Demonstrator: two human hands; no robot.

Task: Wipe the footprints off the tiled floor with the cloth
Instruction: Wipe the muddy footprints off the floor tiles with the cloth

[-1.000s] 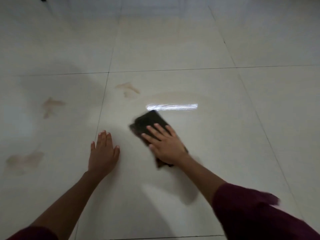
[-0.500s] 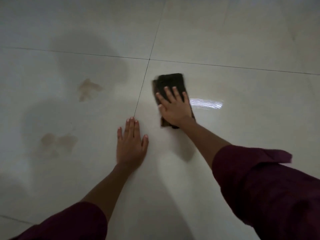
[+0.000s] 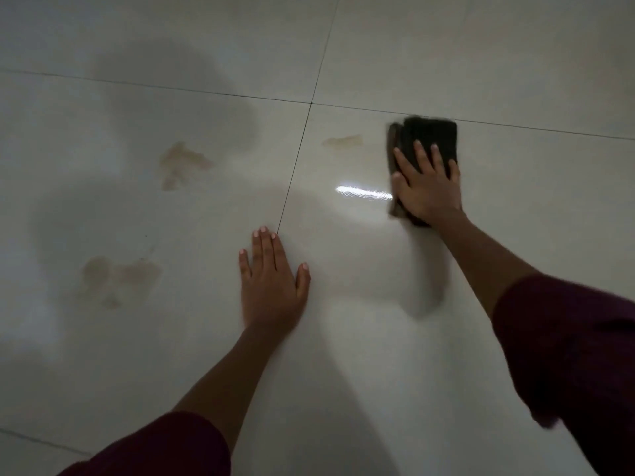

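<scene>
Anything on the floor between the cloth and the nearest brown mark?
Nothing visible. The cloth, pressed flat under the right hand, has bare tile between it and the smear to its left. The left hand rests nearer the camera, off that line.

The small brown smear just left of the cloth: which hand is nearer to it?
Right. The right hand, pressing the cloth, lies just right of the smear; the left hand lies flat, well below it.

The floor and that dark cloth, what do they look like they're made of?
Floor: glazed ceramic or porcelain tile, probably; pale, glossy, grout lines, a sharp light reflection. Cloth: soft dark fabric, folded in layers under the right hand; weave too blurred to tell.
</scene>
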